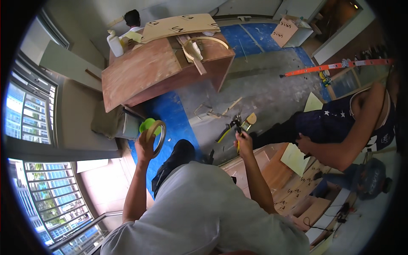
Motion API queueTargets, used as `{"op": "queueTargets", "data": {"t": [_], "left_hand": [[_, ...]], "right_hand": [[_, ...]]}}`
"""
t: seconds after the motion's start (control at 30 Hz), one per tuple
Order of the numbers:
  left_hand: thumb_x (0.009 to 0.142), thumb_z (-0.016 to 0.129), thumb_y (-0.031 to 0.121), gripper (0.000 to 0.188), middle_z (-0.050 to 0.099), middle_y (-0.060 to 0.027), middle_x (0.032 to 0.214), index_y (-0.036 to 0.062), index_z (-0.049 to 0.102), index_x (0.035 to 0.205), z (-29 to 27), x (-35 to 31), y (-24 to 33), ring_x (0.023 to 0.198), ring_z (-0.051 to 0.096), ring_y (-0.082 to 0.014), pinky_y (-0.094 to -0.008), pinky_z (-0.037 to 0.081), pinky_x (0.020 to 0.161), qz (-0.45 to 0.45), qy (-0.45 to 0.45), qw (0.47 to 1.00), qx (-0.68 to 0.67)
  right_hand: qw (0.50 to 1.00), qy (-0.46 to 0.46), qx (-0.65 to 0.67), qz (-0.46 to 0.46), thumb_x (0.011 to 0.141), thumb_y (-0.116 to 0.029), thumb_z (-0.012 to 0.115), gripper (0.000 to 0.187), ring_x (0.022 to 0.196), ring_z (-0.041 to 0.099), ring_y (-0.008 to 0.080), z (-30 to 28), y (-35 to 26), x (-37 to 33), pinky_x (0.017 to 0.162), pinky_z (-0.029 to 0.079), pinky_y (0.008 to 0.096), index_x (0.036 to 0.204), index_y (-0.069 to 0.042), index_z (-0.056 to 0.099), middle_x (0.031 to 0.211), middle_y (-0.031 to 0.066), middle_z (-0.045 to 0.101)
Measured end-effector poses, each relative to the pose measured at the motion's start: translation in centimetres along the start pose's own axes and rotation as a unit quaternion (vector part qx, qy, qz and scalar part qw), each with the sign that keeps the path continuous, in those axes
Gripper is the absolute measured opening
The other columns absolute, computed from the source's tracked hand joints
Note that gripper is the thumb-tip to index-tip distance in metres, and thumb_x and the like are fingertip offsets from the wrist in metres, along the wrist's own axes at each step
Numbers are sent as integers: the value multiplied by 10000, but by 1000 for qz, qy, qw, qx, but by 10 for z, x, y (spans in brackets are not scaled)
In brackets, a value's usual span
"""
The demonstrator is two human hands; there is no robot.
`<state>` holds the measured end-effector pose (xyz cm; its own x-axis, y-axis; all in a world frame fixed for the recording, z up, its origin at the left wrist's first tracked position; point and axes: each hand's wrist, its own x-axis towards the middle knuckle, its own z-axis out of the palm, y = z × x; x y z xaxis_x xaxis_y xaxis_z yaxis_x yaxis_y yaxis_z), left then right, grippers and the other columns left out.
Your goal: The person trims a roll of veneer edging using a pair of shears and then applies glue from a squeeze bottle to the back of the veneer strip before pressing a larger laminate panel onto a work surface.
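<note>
My left hand (144,146) is closed round a roll of tape (162,140), tan at the rim and greyish inside. Just behind the roll shows a bright green round thing (145,124); whether my hand touches it I cannot tell. Out in front of me, my right hand (243,143) grips pliers with black and yellow handles (233,124), their jaws pointing away from me. Beside them at my fingers is a flat tool with a pale, wood-coloured end (251,118), perhaps a brush. A yellow handle end sticks out below my fist.
Ahead stands a reddish wooden table (140,70) with a cardboard sheet (182,27), a white bottle (114,43) and a curved strip on it. Scraps (219,111) lie on the floor. A co-worker (340,119) is close at right, another person behind the table. An orange level-like bar (335,66) crosses the far right.
</note>
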<state>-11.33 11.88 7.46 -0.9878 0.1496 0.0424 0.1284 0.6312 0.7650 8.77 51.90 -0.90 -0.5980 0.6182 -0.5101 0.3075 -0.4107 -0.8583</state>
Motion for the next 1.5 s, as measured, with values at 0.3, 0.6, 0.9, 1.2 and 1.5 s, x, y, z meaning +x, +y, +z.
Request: {"op": "queueTargets", "data": {"t": [0.3, 0.6, 0.9, 1.2, 1.5], "left_hand": [[928, 705, 160, 318, 632, -8, 793, -18, 670, 1189, 19, 138, 107, 626, 500, -73, -257, 426, 572, -8, -70, 979, -193], [956, 694, 278, 406, 648, -47, 828, -40, 651, 1205, 27, 251, 140, 673, 558, -95, -262, 464, 613, 6, -132, 975, -177], [1002, 658, 285, 412, 624, -33, 827, -50, 609, 1237, 28, 279, 128, 626, 538, -72, -229, 433, 554, -74, -113, 935, -328], [1052, 564, 228, 316, 548, -13, 779, -9, 588, 1259, 64, 308, 144, 581, 502, -86, -227, 413, 519, -99, -106, 861, -488], [1064, 523, 223, 257, 570, -25, 841, 39, 596, 1229, 173, 337, 211, 587, 514, -101, -249, 464, 532, -187, -207, 787, -550]], "right_hand": [[998, -2, -54, -36, 943, -170, 728, 266, 590, 591, 108, 106, -110, 198, 498, 517, 261, 1144, -16, 651, 832, 19, 611], [984, 46, -147, -92, 917, -147, 733, 193, 639, 602, 114, 222, -169, 379, 557, 503, 297, 1048, -10, 699, 770, 22, 629], [890, 70, -428, -143, 828, -280, 775, 434, 1110, 662, 373, 244, -180, 484, 968, 514, 438, 1182, -34, 723, 1189, 237, 693], [781, 157, -509, -326, 880, -293, 755, 378, 1011, 674, 385, 243, -174, 473, 934, 522, 444, 1166, -49, 717, 1049, 177, 705], [940, -304, 147, 50, 1063, -398, 528, 489, 986, 692, 196, 166, -266, 329, 816, 567, 358, 1416, -60, 530, 1219, 67, 686]]}}
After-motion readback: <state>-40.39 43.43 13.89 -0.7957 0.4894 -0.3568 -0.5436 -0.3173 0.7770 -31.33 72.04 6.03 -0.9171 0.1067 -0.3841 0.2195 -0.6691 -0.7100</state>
